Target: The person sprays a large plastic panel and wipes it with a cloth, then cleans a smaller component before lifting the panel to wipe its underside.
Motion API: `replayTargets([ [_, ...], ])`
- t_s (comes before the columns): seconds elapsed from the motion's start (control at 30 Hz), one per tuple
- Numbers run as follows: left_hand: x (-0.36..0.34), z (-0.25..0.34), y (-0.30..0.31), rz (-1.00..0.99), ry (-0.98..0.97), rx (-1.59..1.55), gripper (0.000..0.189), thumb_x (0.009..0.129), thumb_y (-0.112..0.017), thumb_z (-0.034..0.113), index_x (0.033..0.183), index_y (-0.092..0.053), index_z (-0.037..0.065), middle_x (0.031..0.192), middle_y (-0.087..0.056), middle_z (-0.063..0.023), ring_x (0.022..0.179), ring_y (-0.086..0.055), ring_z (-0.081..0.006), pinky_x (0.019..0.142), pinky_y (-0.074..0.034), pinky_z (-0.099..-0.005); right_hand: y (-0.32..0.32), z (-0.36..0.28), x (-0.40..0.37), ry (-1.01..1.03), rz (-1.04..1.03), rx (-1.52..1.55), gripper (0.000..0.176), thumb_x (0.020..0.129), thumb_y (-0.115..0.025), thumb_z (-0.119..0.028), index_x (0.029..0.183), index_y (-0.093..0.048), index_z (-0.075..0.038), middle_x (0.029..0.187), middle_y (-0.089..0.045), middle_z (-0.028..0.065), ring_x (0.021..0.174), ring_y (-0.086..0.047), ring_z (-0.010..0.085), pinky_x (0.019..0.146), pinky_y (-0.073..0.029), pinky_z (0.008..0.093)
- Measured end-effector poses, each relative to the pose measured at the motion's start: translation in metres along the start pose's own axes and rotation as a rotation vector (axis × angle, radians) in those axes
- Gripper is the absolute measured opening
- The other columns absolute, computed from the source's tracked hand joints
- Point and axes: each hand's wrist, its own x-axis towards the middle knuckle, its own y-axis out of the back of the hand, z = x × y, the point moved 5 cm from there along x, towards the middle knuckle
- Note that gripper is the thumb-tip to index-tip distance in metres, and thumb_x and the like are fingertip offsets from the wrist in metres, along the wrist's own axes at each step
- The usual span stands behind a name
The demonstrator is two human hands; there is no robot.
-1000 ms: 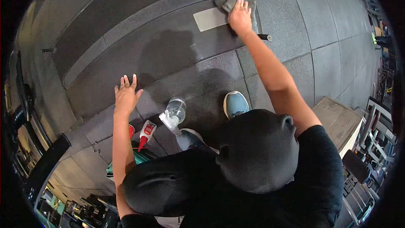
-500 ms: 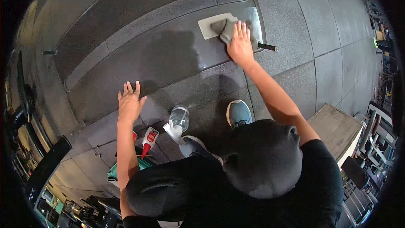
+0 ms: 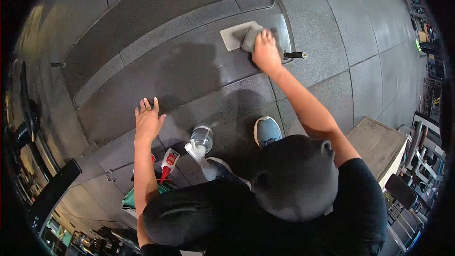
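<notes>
My right hand [image 3: 267,53] presses a grey cloth [image 3: 251,38] onto the dark platform [image 3: 185,61], beside a pale rectangular label [image 3: 232,36] near its right end. The cloth partly covers the label, and the fingers are bent over it. A short black handle [image 3: 296,55] sticks out from the platform edge, just right of this hand. My left hand [image 3: 150,118] rests with fingers spread at the platform's near edge and holds nothing. Behind it, closer to my body, are a clear spray bottle [image 3: 202,137] and a white bottle with a red nozzle [image 3: 169,160].
A green container [image 3: 129,200] is partly hidden under my left forearm. My shoe [image 3: 268,131] stands on the tiled floor. At the right is a wooden-topped box [image 3: 374,143], with gym equipment beyond it. Black equipment [image 3: 54,194] stands at the left.
My right hand has moved slightly left and toward me with the cloth, its fingers now more bent. My left hand appears slightly lower in the view, as the camera has shifted a little.
</notes>
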Motion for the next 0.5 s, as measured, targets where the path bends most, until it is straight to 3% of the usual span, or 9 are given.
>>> replayTargets([
  [0.07,0.000,0.000,0.007,-0.017,0.000,-0.002,0.071,0.097,-0.067,0.034,0.156,-0.042,0.005,0.156,-0.040,-0.0341,0.149,-0.038,-0.0423,0.120,-0.030,-0.0571,0.050,-0.007,-0.007,-0.084,-0.346,0.385,0.033,0.078,-0.063,-0.005,0.109,-0.060,0.006,0.120,-0.065,0.0313,0.120,-0.062,0.0437,0.098,-0.052,0.0512],
  [0.13,0.000,0.001,0.007,-0.043,0.005,-0.010,0.072,0.096,-0.068,0.034,0.156,-0.042,0.004,0.156,-0.040,-0.0341,0.149,-0.038,-0.0421,0.121,-0.029,-0.0563,0.087,0.026,0.011,-0.201,-0.301,0.328,0.026,0.075,-0.065,-0.002,0.100,-0.058,0.000,0.103,-0.070,0.0275,0.105,-0.068,0.0439,0.086,-0.056,0.0507],
  [0.2,0.000,0.001,0.007,-0.049,-0.002,-0.011,0.073,0.096,-0.068,0.034,0.156,-0.041,0.003,0.156,-0.039,-0.0347,0.149,-0.037,-0.0423,0.122,-0.028,-0.0548,0.136,0.072,0.038,-0.264,0.022,0.307,0.028,0.075,-0.067,-0.003,0.100,-0.056,-0.002,0.099,-0.070,0.0280,0.097,-0.069,0.0463,0.081,-0.057,0.0536],
  [0.27,0.002,0.001,0.006,-0.057,-0.011,0.007,0.073,0.096,-0.068,0.035,0.156,-0.041,0.003,0.156,-0.039,-0.0353,0.149,-0.037,-0.0430,0.122,-0.028,-0.0546,0.165,0.119,0.075,-0.192,0.382,0.138,0.042,0.075,-0.071,-0.007,0.115,-0.059,-0.002,0.103,-0.070,0.0273,0.095,-0.068,0.0488,0.082,-0.055,0.0541],
  [0.33,0.004,0.002,0.007,-0.061,-0.017,0.022,0.074,0.096,-0.068,0.035,0.156,-0.041,0.002,0.156,-0.039,-0.0358,0.149,-0.037,-0.0437,0.122,-0.028,-0.0543,0.170,0.136,0.109,-0.119,0.685,0.118,0.045,0.078,-0.073,-0.010,0.118,-0.054,-0.003,0.100,-0.070,0.0280,0.093,-0.067,0.0504,0.082,-0.054,0.0549],
  [0.4,0.004,0.003,0.007,-0.077,-0.015,0.029,0.073,0.097,-0.067,0.034,0.156,-0.041,0.001,0.155,-0.039,-0.0372,0.148,-0.038,-0.0454,0.122,-0.029,-0.0541,0.123,0.150,0.155,-0.260,0.381,0.257,0.045,0.081,-0.071,-0.010,0.119,-0.050,-0.003,0.102,-0.069,0.0296,0.095,-0.066,0.0519,0.084,-0.054,0.0566],
  [0.5,0.008,0.003,0.004,-0.097,-0.016,0.053,0.074,0.096,-0.067,0.040,0.155,-0.043,0.000,0.154,-0.040,-0.0379,0.147,-0.038,-0.0466,0.122,-0.030,-0.0540,0.025,0.142,0.205,-0.129,0.123,0.347,0.039,0.083,-0.066,-0.008,0.118,-0.050,-0.001,0.102,-0.069,0.0316,0.098,-0.065,0.0526,0.089,-0.053,0.0579],
])
